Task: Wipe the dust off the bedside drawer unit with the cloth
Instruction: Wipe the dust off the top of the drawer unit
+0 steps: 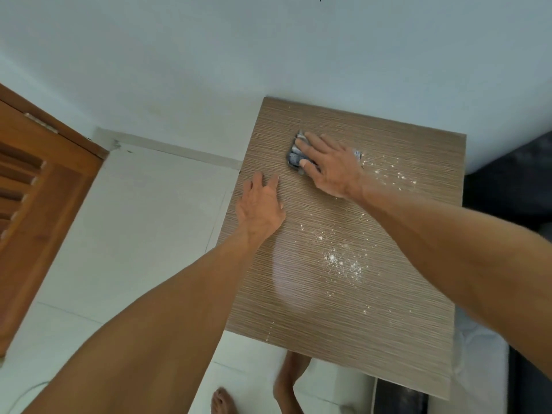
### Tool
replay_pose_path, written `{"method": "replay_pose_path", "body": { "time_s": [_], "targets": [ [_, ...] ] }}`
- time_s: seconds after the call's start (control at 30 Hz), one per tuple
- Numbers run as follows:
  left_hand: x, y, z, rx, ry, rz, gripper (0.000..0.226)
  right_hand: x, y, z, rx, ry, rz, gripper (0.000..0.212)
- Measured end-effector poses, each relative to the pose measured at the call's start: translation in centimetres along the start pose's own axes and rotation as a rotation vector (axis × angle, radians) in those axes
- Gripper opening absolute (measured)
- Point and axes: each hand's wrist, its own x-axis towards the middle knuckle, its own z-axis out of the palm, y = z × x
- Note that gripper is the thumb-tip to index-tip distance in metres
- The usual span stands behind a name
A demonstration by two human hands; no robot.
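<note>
The bedside drawer unit (388, 324) shows its brown, finely striped top from above. White dust (343, 261) lies scattered over its middle, and more specks (394, 174) sit near the right edge. My right hand (331, 165) presses flat on a crumpled grey-blue cloth (295, 155) near the far side of the top; the palm hides most of the cloth. My left hand (260, 204) rests flat with fingers spread on the top's left edge and holds nothing.
A pale wall (268, 55) stands right behind the unit. A wooden louvred door (38, 189) is at the left over white floor tiles (143, 219). A dark bed edge (513, 180) adjoins the unit's right side. My bare feet (286, 383) stand below the near edge.
</note>
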Motion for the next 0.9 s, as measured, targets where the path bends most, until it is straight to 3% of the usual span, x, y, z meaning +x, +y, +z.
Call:
{"method": "replay_pose_path", "body": {
  "time_s": [0.6, 0.9],
  "targets": [
    [-9.7, -5.8, 1.1, -0.006, -0.035, 0.168, 0.051, -15.1, -12.5, 6.8, 0.188, 0.123, 0.003, 0.049],
    [-14.2, -9.5, 2.3, 0.040, -0.065, 0.185, 0.061, -20.6, -18.9, 10.1, 0.237, 0.226, 0.019, 0.055]
  ]
}}
